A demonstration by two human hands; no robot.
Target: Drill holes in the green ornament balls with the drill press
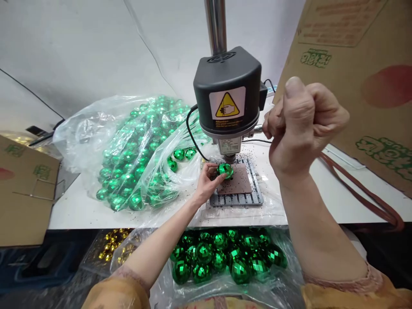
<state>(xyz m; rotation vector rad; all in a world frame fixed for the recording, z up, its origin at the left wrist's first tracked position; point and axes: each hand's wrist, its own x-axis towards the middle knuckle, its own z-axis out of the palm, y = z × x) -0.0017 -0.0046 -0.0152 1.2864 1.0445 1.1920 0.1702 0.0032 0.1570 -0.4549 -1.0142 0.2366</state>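
Note:
Between the thumb and fingers of my left hand (208, 182) is a shiny green faceted ball (225, 171), right under the chuck of a black bench drill press (228, 90). The ball is over a brown pad (240, 182) on the slotted metal base (257, 195). Whether the drill bit touches the ball is hidden. My right hand (304, 124) is a closed fist, raised at the right of the drill head. Its fingers wrap round the feed lever (258, 128), of which only a short metal piece shows.
A clear plastic bag (77, 124) full of green balls lies left on the white table (83, 216). Below the table edge, another bag holds green balls (206, 253), beside gold ones (112, 244). Cardboard boxes (363, 51) stand at both sides. Dark shavings surround the base.

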